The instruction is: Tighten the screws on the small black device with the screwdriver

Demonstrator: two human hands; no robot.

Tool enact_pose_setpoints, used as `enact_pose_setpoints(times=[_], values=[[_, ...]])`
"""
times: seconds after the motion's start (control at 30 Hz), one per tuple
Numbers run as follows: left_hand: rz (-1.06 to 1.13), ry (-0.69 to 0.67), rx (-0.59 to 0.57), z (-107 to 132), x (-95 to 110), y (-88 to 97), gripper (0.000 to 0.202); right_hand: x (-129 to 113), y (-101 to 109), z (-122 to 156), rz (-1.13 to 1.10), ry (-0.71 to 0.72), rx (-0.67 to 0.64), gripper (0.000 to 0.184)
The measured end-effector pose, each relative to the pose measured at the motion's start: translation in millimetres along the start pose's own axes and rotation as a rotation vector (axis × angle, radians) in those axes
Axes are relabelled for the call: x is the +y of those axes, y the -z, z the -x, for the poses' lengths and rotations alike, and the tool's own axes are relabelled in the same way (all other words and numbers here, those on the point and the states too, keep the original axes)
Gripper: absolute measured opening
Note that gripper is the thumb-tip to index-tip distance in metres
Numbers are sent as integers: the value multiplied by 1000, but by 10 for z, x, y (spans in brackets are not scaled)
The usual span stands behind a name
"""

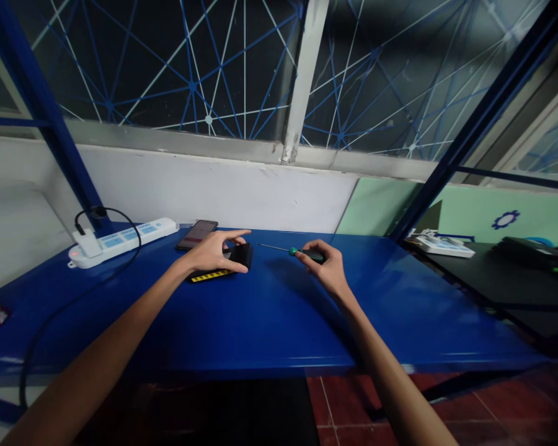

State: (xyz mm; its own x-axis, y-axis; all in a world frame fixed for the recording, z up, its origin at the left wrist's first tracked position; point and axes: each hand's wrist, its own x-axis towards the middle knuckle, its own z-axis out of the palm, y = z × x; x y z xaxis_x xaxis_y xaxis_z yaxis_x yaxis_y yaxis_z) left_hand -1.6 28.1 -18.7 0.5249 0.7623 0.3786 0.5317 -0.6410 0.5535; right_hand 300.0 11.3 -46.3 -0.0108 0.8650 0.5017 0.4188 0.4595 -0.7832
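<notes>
Here the left hand (pixel 214 251) lies spread over a black device (pixel 230 261) on the blue bench (pixel 279 310), fingers loose. Just beside it, the right hand (pixel 325 266) pinches a green-handled screwdriver (pixel 291 250), tip pointing toward the device.

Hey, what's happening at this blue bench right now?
A person is at a blue workbench. Their left hand rests on a small black device with a yellow strip, holding it down on the bench. Their right hand grips a green-handled screwdriver, its thin shaft pointing toward the device without touching it. A smartphone lies just behind, and a white power strip with a plugged-in adapter sits at the far left.
</notes>
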Motion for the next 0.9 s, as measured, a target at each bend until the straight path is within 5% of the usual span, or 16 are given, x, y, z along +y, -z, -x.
enact_pose_setpoints(times=[0.9], values=[[-76,37,-64,2,63,-56,81,21,-26,12,31,60,-103,31]])
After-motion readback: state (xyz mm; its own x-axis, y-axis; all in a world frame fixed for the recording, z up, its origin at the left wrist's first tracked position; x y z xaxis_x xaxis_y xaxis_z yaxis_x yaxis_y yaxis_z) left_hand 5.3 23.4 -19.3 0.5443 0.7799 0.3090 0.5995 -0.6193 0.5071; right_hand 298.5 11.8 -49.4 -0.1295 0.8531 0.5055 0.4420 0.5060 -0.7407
